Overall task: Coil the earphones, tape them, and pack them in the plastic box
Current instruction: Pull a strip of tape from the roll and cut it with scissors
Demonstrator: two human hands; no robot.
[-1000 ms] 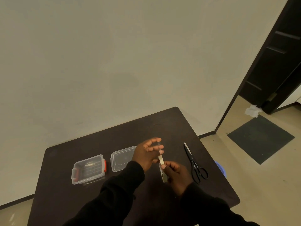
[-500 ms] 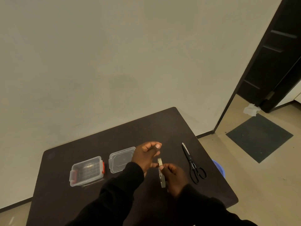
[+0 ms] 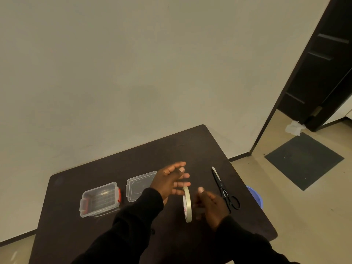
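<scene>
A roll of pale tape [image 3: 187,203] stands upright on its edge between my hands, over the dark table [image 3: 133,161]. My left hand [image 3: 169,181] is open with its fingers spread, and the fingertips reach the top of the roll. My right hand [image 3: 209,203] is just right of the roll, thumb up and fingers blurred, with a thin gap between them and the tape. The clear plastic box [image 3: 99,200] with red latches sits to the left, and its loose lid [image 3: 138,185] lies flat beside it. I cannot make out the earphones; the box holds something faint.
Black scissors [image 3: 224,189] lie shut on the table's right side. A blue tub [image 3: 256,197] shows under the right table edge. A dark floor mat [image 3: 302,159], a crumpled white cloth [image 3: 294,127] and an open dark door [image 3: 327,63] are at the right.
My right hand held the tape roll with a strip pulled up toward my left hand. Now the left fingers have spread, the right fingers have come off the roll, and it stands alone.
</scene>
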